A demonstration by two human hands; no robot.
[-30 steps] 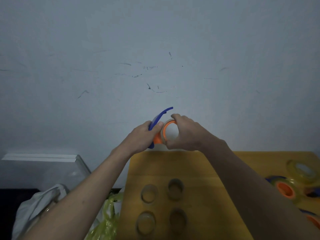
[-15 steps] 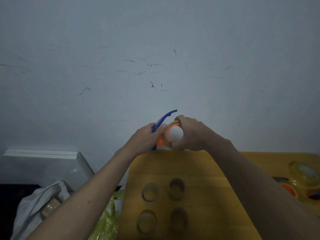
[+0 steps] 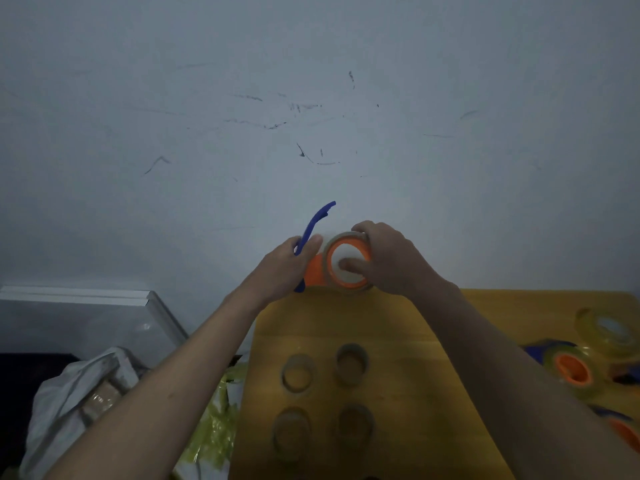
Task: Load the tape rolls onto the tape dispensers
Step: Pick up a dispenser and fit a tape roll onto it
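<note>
Tape roll [image 3: 346, 263] sits on the orange hub of the blue-handled tape dispenser [image 3: 313, 233], held up above the table's [image 3: 398, 323] far edge. My right hand [image 3: 388, 261] grips the roll, my left hand [image 3: 289, 268] clamps the handle. I judge seating underway; next, press flush. Left, a white bag [image 3: 69, 393] holds something I can't identify.

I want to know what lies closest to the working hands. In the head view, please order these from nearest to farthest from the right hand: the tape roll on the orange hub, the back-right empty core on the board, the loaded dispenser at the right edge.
1. Tape roll: gripped by the right hand.
2. Back-right empty core: on the wooden board, below the hands.
3. Loaded dispenser: far right edge.
</note>
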